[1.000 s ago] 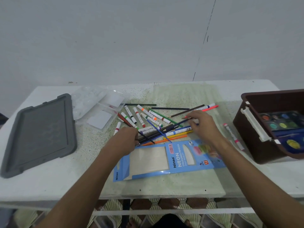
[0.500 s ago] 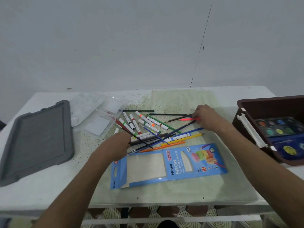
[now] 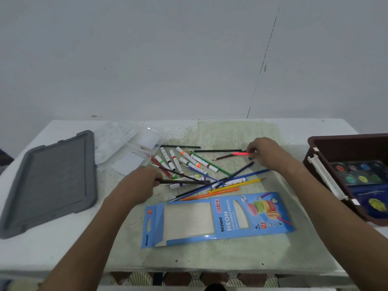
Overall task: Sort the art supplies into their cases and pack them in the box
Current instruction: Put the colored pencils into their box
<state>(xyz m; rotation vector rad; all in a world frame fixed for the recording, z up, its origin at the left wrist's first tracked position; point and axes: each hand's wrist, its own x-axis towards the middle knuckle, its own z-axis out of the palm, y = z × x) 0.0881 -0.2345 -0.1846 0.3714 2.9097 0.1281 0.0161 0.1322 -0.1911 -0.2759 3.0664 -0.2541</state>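
Observation:
A loose heap of coloured pencils, paint brushes and white markers lies in the middle of the table. My left hand grips a dark brown brush at the heap's left edge. My right hand pinches a neon pink pencil at the heap's far right side. A blue Ninso pencil case, flat and empty, lies in front of the heap. The brown box stands at the right with a watercolour palette inside.
A grey lid lies at the left of the table. Clear plastic cases sit behind the heap's left end. The white wall rises just beyond the table's far edge.
My right hand reached back and right and pinched the pink pencil. My left hand took hold of the dark brush. The view tilted up a little.

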